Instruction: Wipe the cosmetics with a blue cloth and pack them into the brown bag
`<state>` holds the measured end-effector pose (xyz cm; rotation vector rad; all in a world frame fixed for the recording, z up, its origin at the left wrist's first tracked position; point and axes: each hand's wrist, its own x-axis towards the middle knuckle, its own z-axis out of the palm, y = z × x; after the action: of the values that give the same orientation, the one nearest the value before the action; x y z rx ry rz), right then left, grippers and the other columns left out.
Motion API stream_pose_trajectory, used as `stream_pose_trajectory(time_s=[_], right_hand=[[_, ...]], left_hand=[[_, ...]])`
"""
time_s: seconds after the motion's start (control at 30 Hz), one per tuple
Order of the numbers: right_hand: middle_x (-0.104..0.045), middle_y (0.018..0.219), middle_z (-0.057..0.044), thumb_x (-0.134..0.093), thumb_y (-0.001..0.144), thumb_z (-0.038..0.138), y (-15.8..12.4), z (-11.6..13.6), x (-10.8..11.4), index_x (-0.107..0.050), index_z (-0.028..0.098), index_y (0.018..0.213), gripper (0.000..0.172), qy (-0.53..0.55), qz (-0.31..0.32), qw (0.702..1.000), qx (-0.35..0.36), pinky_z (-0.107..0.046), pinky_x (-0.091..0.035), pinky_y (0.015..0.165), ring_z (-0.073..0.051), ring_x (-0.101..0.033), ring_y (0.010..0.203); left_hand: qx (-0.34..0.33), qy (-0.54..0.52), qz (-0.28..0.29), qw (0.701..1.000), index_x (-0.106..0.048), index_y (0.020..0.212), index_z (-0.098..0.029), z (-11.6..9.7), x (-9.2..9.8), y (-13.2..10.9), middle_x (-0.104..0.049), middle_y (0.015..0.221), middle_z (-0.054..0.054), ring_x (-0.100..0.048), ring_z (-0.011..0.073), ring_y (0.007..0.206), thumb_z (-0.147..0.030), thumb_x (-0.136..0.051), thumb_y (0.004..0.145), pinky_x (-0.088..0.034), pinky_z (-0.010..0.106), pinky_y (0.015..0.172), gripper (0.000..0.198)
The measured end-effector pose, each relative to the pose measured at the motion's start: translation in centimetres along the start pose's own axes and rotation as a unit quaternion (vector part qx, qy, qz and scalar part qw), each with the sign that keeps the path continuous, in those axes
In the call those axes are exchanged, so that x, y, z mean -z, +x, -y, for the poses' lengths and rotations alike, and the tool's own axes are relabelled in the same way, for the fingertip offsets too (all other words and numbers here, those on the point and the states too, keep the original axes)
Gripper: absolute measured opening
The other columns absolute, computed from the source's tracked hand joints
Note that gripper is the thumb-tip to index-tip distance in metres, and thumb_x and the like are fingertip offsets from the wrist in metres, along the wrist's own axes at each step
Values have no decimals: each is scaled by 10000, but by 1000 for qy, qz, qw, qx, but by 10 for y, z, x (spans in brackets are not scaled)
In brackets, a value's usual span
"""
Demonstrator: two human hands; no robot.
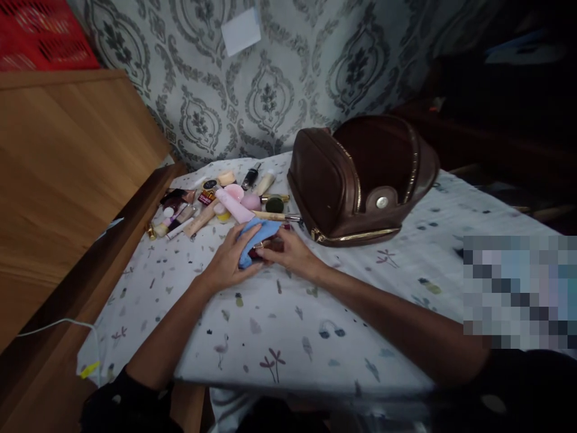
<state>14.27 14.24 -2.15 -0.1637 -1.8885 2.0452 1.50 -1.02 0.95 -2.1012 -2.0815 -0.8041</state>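
Left hand (pixel 228 261), half closed, grips blue cloth (pixel 258 236).

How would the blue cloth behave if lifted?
The soft blue cloth looks floppy: it bunches in folds under the left hand, beside the small dark-red item held by the right hand, so it would likely drape and weigh little. It probably won't roll on the printed tablecloth.

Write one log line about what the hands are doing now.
left hand: gripping blue cloth | right hand: holding small dark item at cloth | nearby: cosmetics pile, open brown bag
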Motion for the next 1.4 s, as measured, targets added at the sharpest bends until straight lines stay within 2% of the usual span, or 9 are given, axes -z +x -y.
stream_pose_trajectory(time_s=[0.13,0.37,0.63,0.73,0.87,0.97,1.13,1.27,1.4], right_hand=[[-655,923,-24,-790,700,351,-1,2,-1,-553,185,1004,420,-6,-3,1000,5,-245,-543,577,-119,-633,698],[-645,950,-27,-764,735,346,1,1,1,-551,181,1019,391,2,10,1000,17,-238,-547,562,-105,-628,685],[-634,910,-2,-782,713,341,1,0,0,-581,186,1088,453,28,0,1000,6,-220,-534,567,-104,-612,693],[-633,846,11,-781,718,347,0,0,0,-605,178,1005,377,22,3,999,29,-224,-521,575,-101,-593,665],[-629,824,21,-767,743,286,-2,8,1,-610,187,932,265,-14,3,1000,26,-213,-505,592,-109,-592,709],[-631,849,16,-752,768,257,-4,13,2,-615,191,928,220,-30,11,999,23,-220,-506,610,-117,-593,741],[-645,840,21,-784,755,253,-5,10,2,-632,186,981,280,-35,7,999,18,-216,-507,623,-106,-598,716],[-667,879,14,-790,746,225,-7,11,-2,-650,181,1039,327,-82,-19,996,21,-225,-513,681,-112,-617,771],[-658,916,6,-801,732,242,-11,13,-10,-653,179,1053,359,-147,-58,987,39,-220,-502,674,-109,-595,765]], left_hand=[[20,63,4,998,-254,1553,-256,1,1,-2,-429,1467,157,-443,315,1363,-451,-543,935,-416,480,1120,710],[22,130,-21,991,-317,1513,-198,4,-2,-4,-517,1414,181,-541,310,1297,-564,-474,949,-511,445,1021,691],[42,113,-31,992,-392,1411,-162,8,-5,-7,-589,1354,174,-580,302,1262,-534,-446,965,-503,452,1025,584],[91,97,-19,991,-410,1397,-170,6,-2,-7,-606,1338,153,-611,303,1217,-518,-447,958,-510,442,1006,562],[127,81,-21,988,-440,1383,-197,9,0,-7,-623,1308,139,-652,333,1124,-555,-451,925,-542,455,931,581],[124,79,-29,989,-453,1382,-247,13,0,-7,-626,1299,116,-659,356,1097,-576,-475,903,-562,482,881,581],[97,78,-48,991,-431,1402,-315,14,-1,-6,-626,1283,73,-657,354,1100,-558,-492,907,-568,515,877,555],[82,66,-76,992,-446,1395,-325,14,-3,-9,-631,1257,73,-660,360,1094,-573,-505,886,-568,527,891,570],[88,49,-87,991,-442,1396,-335,17,-7,-15,-618,1276,49,-642,347,1133,-608,-511,869,-541,539,957,598]])
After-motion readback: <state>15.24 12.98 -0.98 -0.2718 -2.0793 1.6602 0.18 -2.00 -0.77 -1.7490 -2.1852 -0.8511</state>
